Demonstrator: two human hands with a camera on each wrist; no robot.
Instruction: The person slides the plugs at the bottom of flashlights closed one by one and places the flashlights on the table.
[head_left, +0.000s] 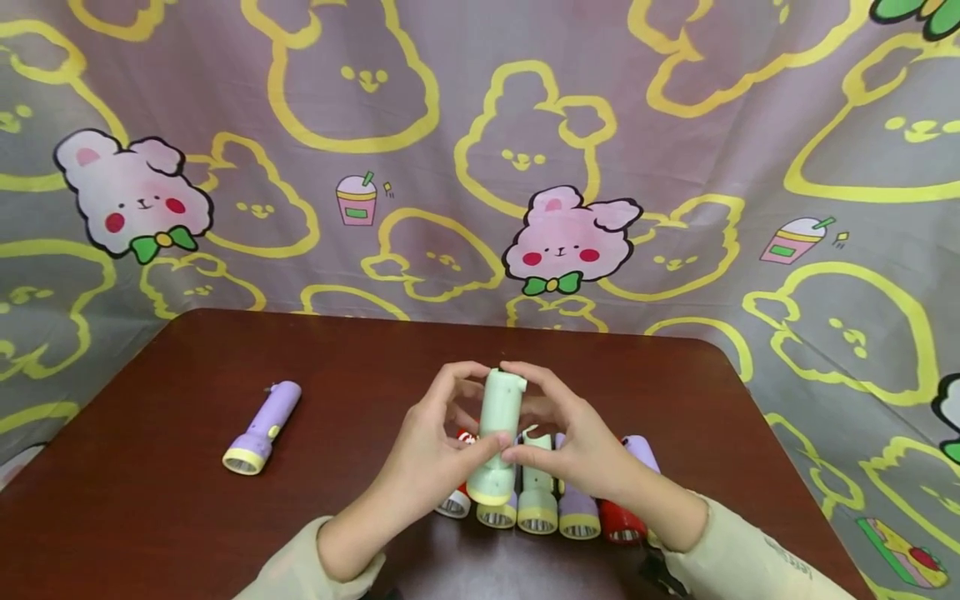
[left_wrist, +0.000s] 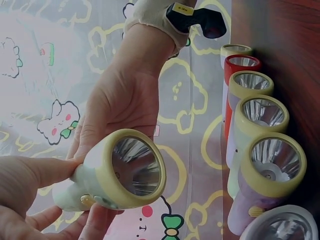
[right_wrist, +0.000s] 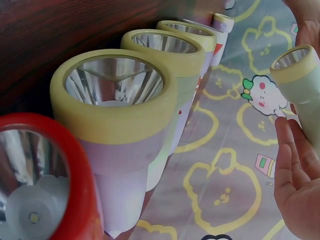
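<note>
A pale green flashlight (head_left: 501, 408) is held above the table between both hands, its pale yellow head tilted down toward me. My left hand (head_left: 423, 442) grips it from the left, thumb across the front of the barrel and fingers behind. From the other side my right hand (head_left: 592, 437) holds it, with fingertips near the tail end and thumb low on the barrel. In the left wrist view, the flashlight's reflector (left_wrist: 137, 165) faces the camera, and a small yellow switch (left_wrist: 87, 201) shows on its side.
Beneath the hands several flashlights stand in a row, among them a green one (head_left: 537, 508), a purple one (head_left: 579, 515) and a red one (head_left: 624, 523). Another purple flashlight (head_left: 262, 429) lies apart on the left of the brown table (head_left: 360, 358). A patterned curtain (head_left: 450, 183) hangs behind.
</note>
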